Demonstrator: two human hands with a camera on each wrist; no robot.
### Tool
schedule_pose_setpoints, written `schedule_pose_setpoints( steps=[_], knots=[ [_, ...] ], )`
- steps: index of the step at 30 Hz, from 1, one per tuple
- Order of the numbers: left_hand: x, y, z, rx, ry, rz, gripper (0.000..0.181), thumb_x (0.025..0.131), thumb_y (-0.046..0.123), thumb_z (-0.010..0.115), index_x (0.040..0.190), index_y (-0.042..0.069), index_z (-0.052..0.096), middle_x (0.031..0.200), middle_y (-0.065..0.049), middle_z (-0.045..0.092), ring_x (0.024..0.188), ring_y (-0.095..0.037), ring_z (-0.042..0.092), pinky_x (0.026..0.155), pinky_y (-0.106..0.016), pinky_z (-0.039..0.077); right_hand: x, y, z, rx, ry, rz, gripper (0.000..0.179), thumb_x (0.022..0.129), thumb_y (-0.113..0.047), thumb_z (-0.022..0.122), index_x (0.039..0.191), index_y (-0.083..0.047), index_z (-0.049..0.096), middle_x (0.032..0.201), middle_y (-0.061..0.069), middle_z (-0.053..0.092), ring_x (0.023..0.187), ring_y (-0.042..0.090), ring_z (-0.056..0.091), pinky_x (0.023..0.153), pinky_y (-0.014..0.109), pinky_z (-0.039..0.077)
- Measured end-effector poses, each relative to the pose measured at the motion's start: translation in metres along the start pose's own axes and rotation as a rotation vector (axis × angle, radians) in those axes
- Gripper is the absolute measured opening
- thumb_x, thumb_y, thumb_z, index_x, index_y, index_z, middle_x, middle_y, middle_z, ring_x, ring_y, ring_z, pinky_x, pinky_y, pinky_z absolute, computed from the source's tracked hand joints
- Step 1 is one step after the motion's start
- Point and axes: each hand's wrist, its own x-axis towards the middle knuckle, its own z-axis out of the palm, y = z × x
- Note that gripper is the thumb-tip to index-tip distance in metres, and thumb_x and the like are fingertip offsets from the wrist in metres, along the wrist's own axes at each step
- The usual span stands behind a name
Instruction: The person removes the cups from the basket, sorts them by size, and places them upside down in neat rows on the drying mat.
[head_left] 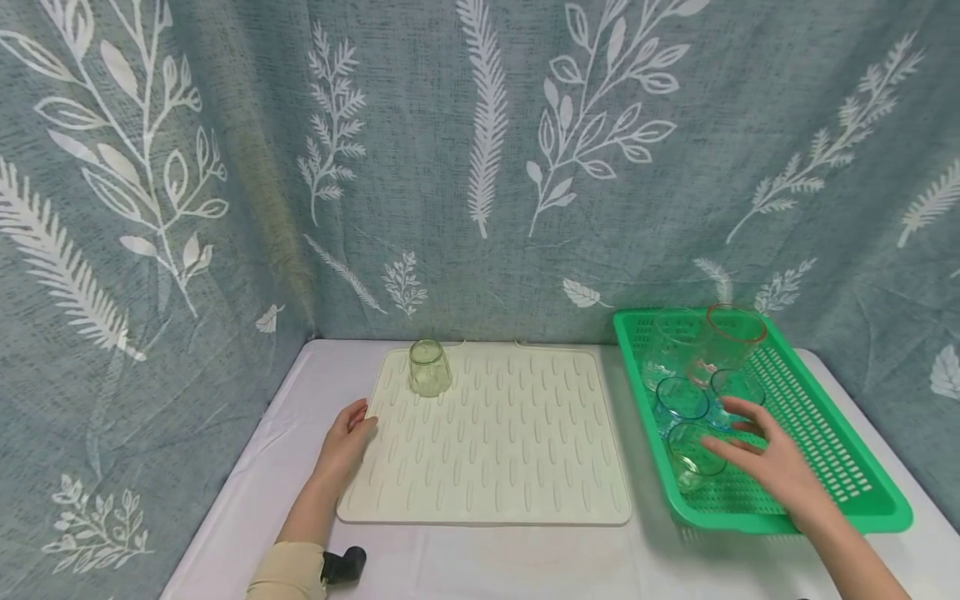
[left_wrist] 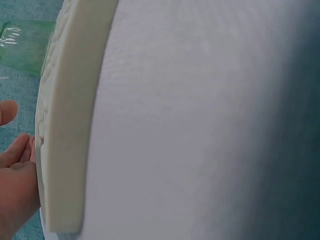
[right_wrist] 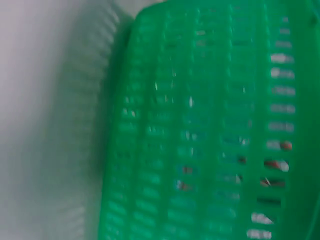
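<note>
My left hand [head_left: 347, 440] is at the left edge of a cream ridged drying mat [head_left: 510, 442], its fingers loosely bent and holding nothing. Upside down on the mat's far left corner stands a pale green glass [head_left: 430, 375], which also shows in the left wrist view. Over a green plastic basket [head_left: 862, 450] hovers my right hand [head_left: 776, 467], thumb and fingers spread apart. Its fingertips are close to the rim of a yellowish-green glass [head_left: 686, 471] standing in the basket; whether they touch it I cannot tell. The right wrist view shows only the basket's slotted side, blurred.
Behind that glass, the basket holds two blue-tinted glasses [head_left: 671, 417], a tall clear glass [head_left: 671, 346] and a tall red-rimmed glass [head_left: 738, 329]. A white cloth [head_left: 480, 562] covers the table. A patterned blue-grey curtain [head_left: 420, 167] hangs behind and at both sides.
</note>
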Motion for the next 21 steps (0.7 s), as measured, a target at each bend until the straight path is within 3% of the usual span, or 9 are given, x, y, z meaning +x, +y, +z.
schedule_pose_setpoints(
  steps=[2,4,11,21],
  knots=[
    [0.000,0.000,0.000,0.005,0.003,-0.001,0.060,0.101,0.020,0.046,0.153,0.001,0.022,0.150,-0.022,0.032,0.138,-0.034,0.031,0.115,-0.044,0.026,0.001,0.004,-0.003,-0.027,-0.040,-0.001,0.086,0.093,-0.034,0.068,0.154,-0.003,0.015,0.150,0.029,0.022,0.126,0.053,0.034,0.090,0.059,0.046],
    [-0.001,0.000,0.000,0.007,0.005,-0.001,0.060,0.101,0.020,0.046,0.153,0.001,0.022,0.150,-0.022,0.032,0.139,-0.035,0.031,0.115,-0.044,0.027,0.003,0.008,-0.006,-0.060,-0.088,-0.013,0.090,0.091,-0.031,0.070,0.154,-0.001,0.013,0.150,0.032,0.020,0.125,0.056,0.033,0.089,0.062,0.046],
    [-0.004,0.000,-0.001,-0.004,0.002,0.003,0.061,0.101,0.020,0.047,0.153,0.001,0.022,0.151,-0.022,0.031,0.139,-0.034,0.031,0.115,-0.044,0.026,0.012,0.020,-0.014,-0.124,-0.272,-0.033,0.098,0.085,-0.024,0.075,0.151,0.007,0.009,0.144,0.037,0.021,0.122,0.058,0.034,0.083,0.056,0.051],
    [-0.001,0.000,0.000,-0.016,0.011,0.002,0.059,0.101,0.018,0.047,0.153,0.001,0.023,0.150,-0.022,0.033,0.137,-0.033,0.033,0.114,-0.044,0.028,0.022,0.031,-0.018,-0.069,-0.526,0.032,0.093,0.084,-0.018,0.075,0.149,0.009,0.014,0.140,0.040,0.027,0.120,0.060,0.038,0.079,0.050,0.053]
  ],
)
